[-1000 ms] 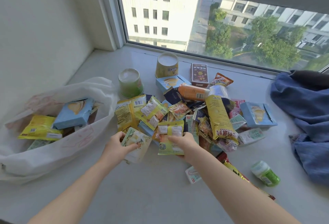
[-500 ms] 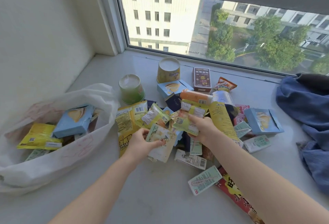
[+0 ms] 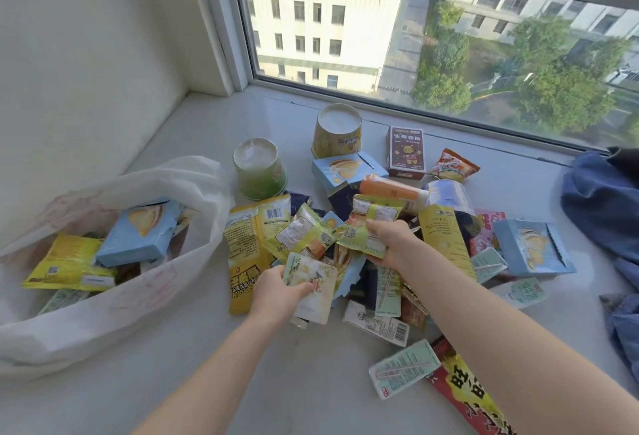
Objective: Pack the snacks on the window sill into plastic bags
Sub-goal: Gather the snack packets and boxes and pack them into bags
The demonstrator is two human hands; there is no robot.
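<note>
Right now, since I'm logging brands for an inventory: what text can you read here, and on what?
"旺": red-and-yellow bag, rest hidden by the arm.
Brown box: Chinese title, too blurred.
Yellow bag: upside-down characters, unreadable.
Everything else: too small.

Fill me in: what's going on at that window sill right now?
A person is sorting a pile of snacks on the sill. The left hand holds a pale packet, and the right hand grips a green packet over the pile. The bag on the left lies open and already holds a blue box and other packets. Most snacks are not yet bagged.
</note>
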